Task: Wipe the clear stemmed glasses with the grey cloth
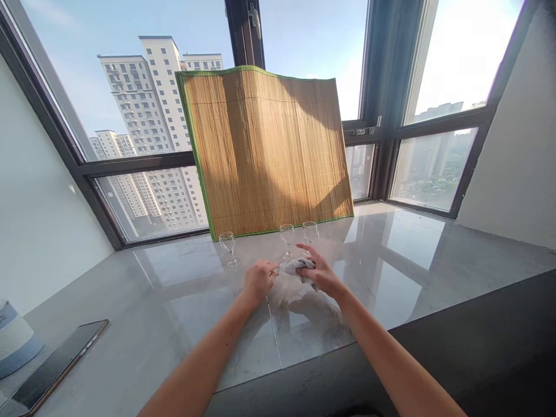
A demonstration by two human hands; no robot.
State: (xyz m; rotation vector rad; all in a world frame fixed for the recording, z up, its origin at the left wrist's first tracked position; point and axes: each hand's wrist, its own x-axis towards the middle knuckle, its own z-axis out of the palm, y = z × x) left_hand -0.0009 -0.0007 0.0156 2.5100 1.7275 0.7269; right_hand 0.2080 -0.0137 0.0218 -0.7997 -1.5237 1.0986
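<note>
My left hand [259, 279] is closed, its fingers pinching the stem end of a small clear wine glass [282, 269] held on its side low over the sill. Around the bowl end of that glass, my right hand [322, 272] grips a light grey cloth [299, 265], with its index finger stretched out. The cloth and fingers hide much of the bowl. Just beyond my hands stand two more upright wine glasses, a middle one [286, 236] and a right one [310, 233]. A left wine glass [227, 243] stands upright beyond my left hand.
A bamboo mat [269, 156] with green edging leans against the window behind the glasses. On the grey tiled sill [182, 341], a phone [56, 365] and a white and blue roll [17, 341] lie at the left. The sill's front edge [321, 352] runs below my forearms.
</note>
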